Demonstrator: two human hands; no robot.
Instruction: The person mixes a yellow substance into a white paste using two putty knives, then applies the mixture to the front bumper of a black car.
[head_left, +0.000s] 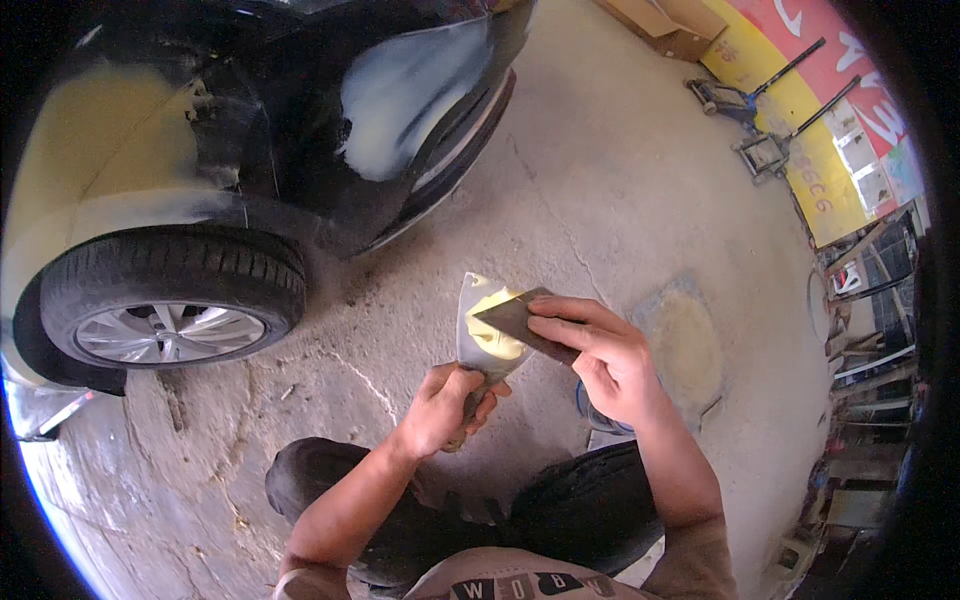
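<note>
My left hand [450, 410] grips the handle of a wide metal putty knife [468, 305], held out in front of me with a lump of pale yellow paste [494, 343] on its blade. My right hand [600, 355] pinches a flat dark spreader [510, 315], whose pointed corner lies against the paste. Partly hidden behind my right hand, low down, is a dark round container [590, 415].
A dark car [270, 90] with patched body panels and its wheel [165, 335] fills the upper left. At the right stand floor jacks [760, 150], signboards [830, 205], a cardboard box [670, 20] and stacked clutter [865, 350]. A dusty board [675, 300] lies on the cracked floor.
</note>
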